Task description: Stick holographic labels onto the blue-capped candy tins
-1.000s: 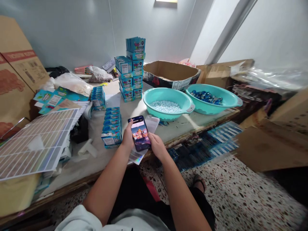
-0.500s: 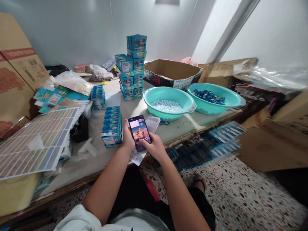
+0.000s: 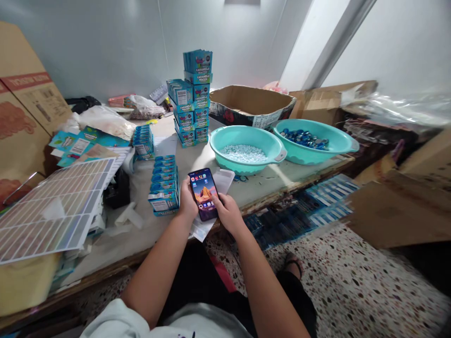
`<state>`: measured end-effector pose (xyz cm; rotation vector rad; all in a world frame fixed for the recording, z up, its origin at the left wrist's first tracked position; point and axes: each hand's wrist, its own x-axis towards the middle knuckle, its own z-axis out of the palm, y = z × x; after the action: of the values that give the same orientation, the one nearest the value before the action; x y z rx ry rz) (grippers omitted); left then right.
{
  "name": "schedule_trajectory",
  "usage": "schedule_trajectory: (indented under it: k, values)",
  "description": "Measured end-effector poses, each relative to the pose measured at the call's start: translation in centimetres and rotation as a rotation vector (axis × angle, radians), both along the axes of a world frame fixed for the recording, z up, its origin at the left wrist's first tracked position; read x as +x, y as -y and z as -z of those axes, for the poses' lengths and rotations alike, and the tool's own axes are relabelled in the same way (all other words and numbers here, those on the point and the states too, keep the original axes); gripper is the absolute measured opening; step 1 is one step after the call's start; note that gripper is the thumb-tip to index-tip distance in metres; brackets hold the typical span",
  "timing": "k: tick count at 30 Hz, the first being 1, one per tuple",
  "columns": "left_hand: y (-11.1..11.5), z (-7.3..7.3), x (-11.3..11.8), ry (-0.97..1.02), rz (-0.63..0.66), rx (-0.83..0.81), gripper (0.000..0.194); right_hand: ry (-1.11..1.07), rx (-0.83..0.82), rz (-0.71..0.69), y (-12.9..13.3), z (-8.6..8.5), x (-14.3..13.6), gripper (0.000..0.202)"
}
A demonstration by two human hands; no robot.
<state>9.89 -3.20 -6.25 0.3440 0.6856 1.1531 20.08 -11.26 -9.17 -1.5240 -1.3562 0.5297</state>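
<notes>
A smartphone [image 3: 204, 191] with its screen lit, showing a home screen of app icons over a mountain picture, is held in front of me over the table edge. My left hand [image 3: 188, 200] is wrapped round its left side. On the other side, my right hand [image 3: 229, 213] grips the right edge, with the thumb at the lower part of the screen. Clear plastic bags [image 3: 223, 180] lie under and behind the phone. Just left of my left hand stands a display box of blue candy packets [image 3: 164, 185].
Stacked blue candy boxes [image 3: 193, 112] rise at the back. One teal basin [image 3: 243, 164] holds small pale pieces; another teal basin [image 3: 317, 157] holds blue-wrapped pieces. A printed sheet [image 3: 59, 211] and a cardboard carton [image 3: 28, 98] occupy the left. More cartons [image 3: 398, 206] stand at right.
The phone's screen has gone from small app preview windows to the home screen with icons. My right thumb has shifted toward the phone's right edge. The camera view has moved slightly.
</notes>
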Motion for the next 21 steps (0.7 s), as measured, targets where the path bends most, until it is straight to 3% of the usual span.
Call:
schedule_trajectory:
  k: [4, 8, 21]
  values:
    - [0.12, -0.27, 0.01, -0.001, 0.007, -0.011, 0.024, -0.006, 0.003, 0.036, -0.38, 0.35, 0.08, 0.049]
    - [0.28, -0.56, 0.06, -0.018, 0.030, -0.013, 0.028, 0.002, -0.018, 0.065, -0.49, 0.45, -0.07, 0.043]
    - [0.46, -0.65, 0.04, 0.003, 0.059, -0.014, 0.026, -0.039, -0.027, 0.023, 0.00, -0.04, 0.01, 0.039]
